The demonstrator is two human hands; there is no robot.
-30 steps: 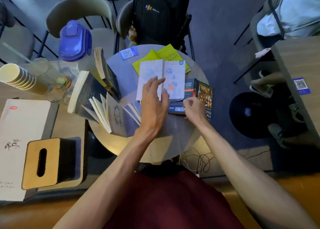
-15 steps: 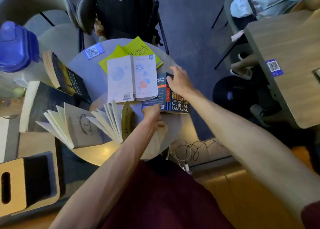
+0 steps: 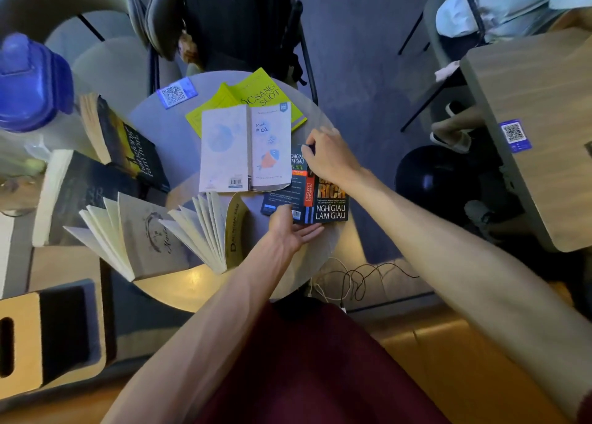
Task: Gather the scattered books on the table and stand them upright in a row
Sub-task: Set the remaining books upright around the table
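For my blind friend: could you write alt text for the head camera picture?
Two bare hands hold the dark book Nghi Giau Lam Giau, spread cover-up on a round table: left hand at its near edge, right hand at its far edge. Beside it, the white book overlaps a yellow-green book.

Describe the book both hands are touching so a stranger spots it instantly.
On the round grey table, look at its right edge, beside the white fish-cover book. The dark book lies there flat, the only one with orange RICH lettering above white NGHI GIAU LAM GIAU.
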